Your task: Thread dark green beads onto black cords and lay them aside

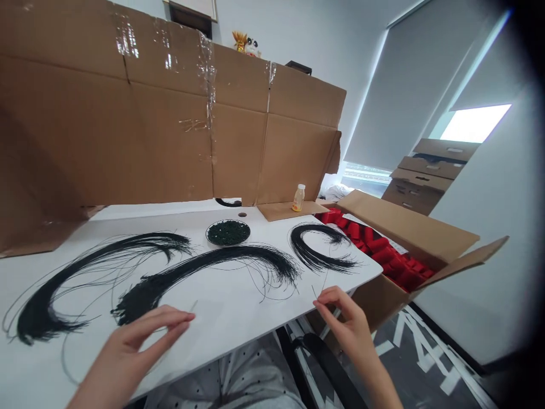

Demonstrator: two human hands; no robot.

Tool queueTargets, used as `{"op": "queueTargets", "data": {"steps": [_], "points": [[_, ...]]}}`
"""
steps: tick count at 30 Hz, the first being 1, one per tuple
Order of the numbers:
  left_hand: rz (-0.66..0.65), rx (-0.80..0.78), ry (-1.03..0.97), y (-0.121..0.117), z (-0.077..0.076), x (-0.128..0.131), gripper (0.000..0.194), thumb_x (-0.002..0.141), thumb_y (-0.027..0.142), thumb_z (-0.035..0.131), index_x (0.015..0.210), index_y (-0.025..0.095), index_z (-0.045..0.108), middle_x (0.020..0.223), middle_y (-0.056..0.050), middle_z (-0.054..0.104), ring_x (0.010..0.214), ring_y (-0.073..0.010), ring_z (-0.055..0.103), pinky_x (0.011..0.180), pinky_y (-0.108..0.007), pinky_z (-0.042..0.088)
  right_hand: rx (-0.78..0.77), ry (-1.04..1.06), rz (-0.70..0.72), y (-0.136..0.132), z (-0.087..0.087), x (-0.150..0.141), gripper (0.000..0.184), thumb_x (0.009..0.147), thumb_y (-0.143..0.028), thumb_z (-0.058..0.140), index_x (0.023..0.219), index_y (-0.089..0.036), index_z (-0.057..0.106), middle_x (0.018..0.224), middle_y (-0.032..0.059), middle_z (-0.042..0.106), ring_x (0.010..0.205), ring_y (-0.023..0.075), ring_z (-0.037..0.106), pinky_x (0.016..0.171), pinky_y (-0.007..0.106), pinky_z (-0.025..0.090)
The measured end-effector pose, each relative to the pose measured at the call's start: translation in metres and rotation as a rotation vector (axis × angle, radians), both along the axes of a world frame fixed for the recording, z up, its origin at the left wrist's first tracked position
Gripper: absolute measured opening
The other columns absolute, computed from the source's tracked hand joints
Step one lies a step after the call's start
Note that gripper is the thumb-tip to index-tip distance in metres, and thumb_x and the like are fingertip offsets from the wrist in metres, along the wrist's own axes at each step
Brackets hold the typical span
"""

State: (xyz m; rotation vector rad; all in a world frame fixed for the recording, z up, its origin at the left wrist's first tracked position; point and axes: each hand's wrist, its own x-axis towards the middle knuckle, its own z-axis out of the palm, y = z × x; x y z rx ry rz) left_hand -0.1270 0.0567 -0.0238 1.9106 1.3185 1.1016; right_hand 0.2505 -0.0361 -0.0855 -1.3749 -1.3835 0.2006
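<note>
Head view: left hand (142, 343) pinches thin pale strand (195, 305) above near bench (238, 326); right hand (347, 324) pinches thin dark strand (314, 292) at near edge. Risk: light fingertip hold could slip, dropping strand overboard; middle bundle's (221, 258) loose ends could snag. Bottle (298, 199) label unreadable.

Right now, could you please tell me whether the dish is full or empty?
Full, seemingly: dark green pieces spread across the dish nearly to its rim.

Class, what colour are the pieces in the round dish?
The pieces are dark green, in the head view.
</note>
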Motion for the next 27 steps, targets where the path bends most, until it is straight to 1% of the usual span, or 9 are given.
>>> {"op": "queueTargets", "data": {"steps": [2, 5, 10, 17, 19, 21, 23, 25, 27], "points": [[-0.114, -0.168, -0.168, -0.013, 0.007, 0.03, 0.029, 0.071, 0.056, 0.082, 0.067, 0.028, 0.082, 0.08, -0.005, 0.079, 0.079, -0.0255, 0.071, 0.074, -0.028, 0.058, -0.015, 0.072, 0.045, 0.003, 0.003, -0.039, 0.022, 0.099, -0.037, 0.062, 0.083, -0.021, 0.06, 0.079, 0.0031, 0.061, 0.075, 0.0192, 0.061, 0.071, 0.03, 0.051], [-0.147, -0.358, -0.364, -0.025, 0.009, 0.059, 0.023, 0.067, 0.045, 0.086, 0.064, 0.023, 0.079, 0.076, -0.004, 0.076, 0.075, -0.022, 0.067, 0.072, -0.026, 0.054, -0.102, 0.149, 0.153, 0.006, 0.007, -0.092, 0.024, 0.097, -0.037, 0.065, 0.08, -0.019, 0.062, 0.074, 0.0015, 0.062, 0.068, 0.0167, 0.06, 0.065, 0.027, 0.051], [-0.155, -0.529, -0.505, -0.028, 0.001, 0.064, 0.021, 0.068, 0.04, 0.088, 0.068, 0.021, 0.08, 0.073, -0.002, 0.075, 0.073, -0.0175, 0.063, 0.068, -0.023, 0.049, -0.319, 0.43, 0.338, 0.011, 0.017, -0.134, 0.027, 0.084, -0.04, 0.078, 0.075, -0.017, 0.066, 0.07, 0.0002, 0.06, 0.067, 0.0154, 0.053, 0.067, 0.028, 0.043], [-0.371, -0.59, -0.509, -0.017, -0.011, 0.052, 0.021, 0.071, 0.038, 0.088, 0.079, 0.019, 0.084, 0.082, -0.006, 0.078, 0.082, -0.0214, 0.067, 0.077, -0.028, 0.052, -0.493, 0.419, 0.474, 0.012, 0.024, -0.143, 0.03, 0.079, -0.043, 0.084, 0.077, -0.017, 0.07, 0.066, -0.0032, 0.052, 0.067, 0.0139, 0.045, 0.065, 0.027, 0.036], [-0.453, -0.577, -0.472, -0.017, -0.009, 0.049, 0.02, 0.075, 0.038, 0.086, 0.076, 0.019, 0.083, 0.078, -0.005, 0.074, 0.08, -0.0203, 0.065, 0.078, -0.029, 0.05, -0.515, 0.385, 0.519, 0.014, 0.024, -0.139, 0.034, 0.079, -0.049, 0.083, 0.077, -0.017, 0.07, 0.065, -0.0032, 0.052, 0.066, 0.014, 0.046, 0.064, 0.027, 0.037], [-0.499, -0.56, -0.424, -0.018, -0.005, 0.046, 0.02, 0.079, 0.038, 0.083, 0.074, 0.019, 0.082, 0.076, -0.003, 0.07, 0.08, -0.0198, 0.063, 0.08, -0.03, 0.049, -0.506, 0.242, 0.522, 0.023, 0.024, -0.13, 0.035, 0.082, -0.053, 0.079, 0.085, -0.019, 0.07, 0.075, -0.0007, 0.061, 0.07, 0.0153, 0.054, 0.066, 0.026, 0.044], [-0.516, -0.525, -0.368, -0.019, 0.0, 0.042, 0.019, 0.08, 0.038, 0.082, 0.073, 0.02, 0.081, 0.082, -0.004, 0.069, 0.085, -0.0208, 0.063, 0.086, -0.031, 0.047, -0.477, 0.024, 0.399, 0.04, 0.023, -0.118, 0.033, 0.089, -0.052, 0.07, 0.1, -0.021, 0.069, 0.097, 0.0033, 0.068, 0.082, 0.018, 0.062, 0.073, 0.029, 0.051], [-0.528, -0.478, -0.31, -0.018, 0.005, 0.038, 0.016, 0.08, 0.036, 0.082, 0.072, 0.022, 0.081, 0.093, -0.006, 0.07, 0.092, -0.0224, 0.064, 0.092, -0.033, 0.046, -0.458, -0.08, 0.196, 0.062, 0.019, -0.105, 0.029, 0.097, -0.044, 0.061, 0.113, -0.02, 0.064, 0.116, 0.0093, 0.065, 0.093, 0.0213, 0.063, 0.081, 0.035, 0.053], [-0.543, -0.454, -0.268, -0.017, 0.008, 0.035, 0.014, 0.078, 0.035, 0.083, 0.071, 0.023, 0.082, 0.101, -0.007, 0.069, 0.095, -0.0235, 0.064, 0.096, -0.034, 0.045, -0.481, -0.153, 0.094, 0.085, 0.016, -0.091, 0.029, 0.098, -0.036, 0.062, 0.119, -0.016, 0.061, 0.119, 0.0126, 0.063, 0.094, 0.0227, 0.063, 0.085, 0.04, 0.053]]}}
